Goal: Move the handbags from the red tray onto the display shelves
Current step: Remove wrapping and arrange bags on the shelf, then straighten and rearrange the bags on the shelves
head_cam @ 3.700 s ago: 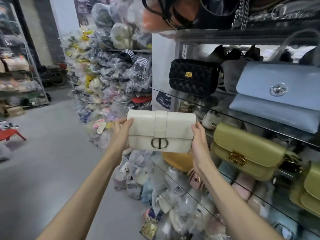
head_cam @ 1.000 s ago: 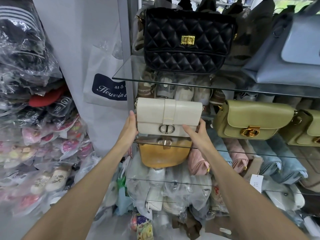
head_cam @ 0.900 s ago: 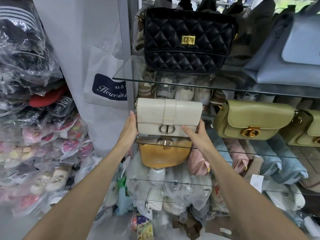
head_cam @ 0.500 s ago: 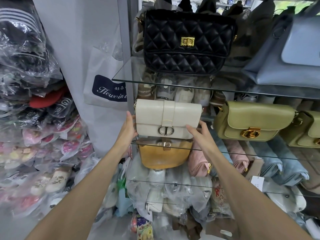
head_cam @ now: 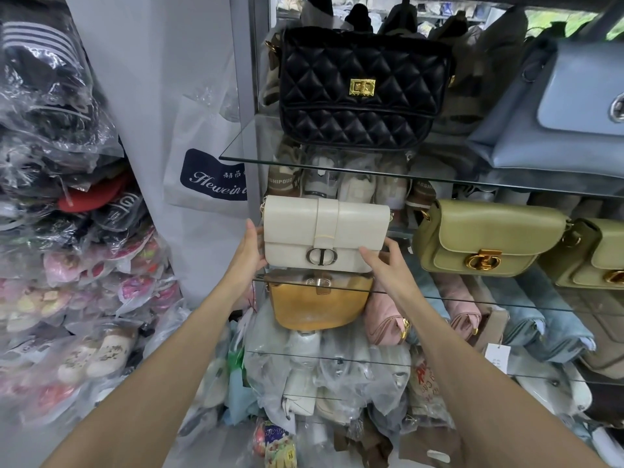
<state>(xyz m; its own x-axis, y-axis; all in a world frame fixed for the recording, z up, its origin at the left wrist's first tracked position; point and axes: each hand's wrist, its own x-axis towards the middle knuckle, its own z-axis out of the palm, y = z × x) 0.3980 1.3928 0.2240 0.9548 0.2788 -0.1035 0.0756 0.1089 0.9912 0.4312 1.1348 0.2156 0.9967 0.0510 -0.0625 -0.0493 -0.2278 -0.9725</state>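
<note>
Cream handbag (head_cam: 324, 236) is at the left end of the middle glass shelf (head_cam: 472, 295), just beside the olive green handbag (head_cam: 486, 238), under the black quilted handbag (head_cam: 361, 89) and above a mustard bag (head_cam: 317, 305). Can't tell if its base is fully down on the glass yet. My left hand (head_cam: 250, 251) lies flat vs the bag's left end, fingers straight. My right hand (head_cam: 388, 265) pinches the lower right corner, thumb on the front, fingers behind. Red tray isn't in view.

Risks, as I judge them:
- The bag sits near the front edge. If I let go before it's settled, it could tip fwd and drop off the shelf.
- If I push it too far right, it bumps the olive bag.
- Glass is slick, so the bag could slide if I release 1 hand first.

Vs 3.7 s ago: the bag was out in the aisle, well apart from the shelves, w/ 1 hand at each end. Now it's in its slot. Vs 0.5 s ago, almost nothing differs; same 2-hand hold, bag approx in the same spot.
</note>
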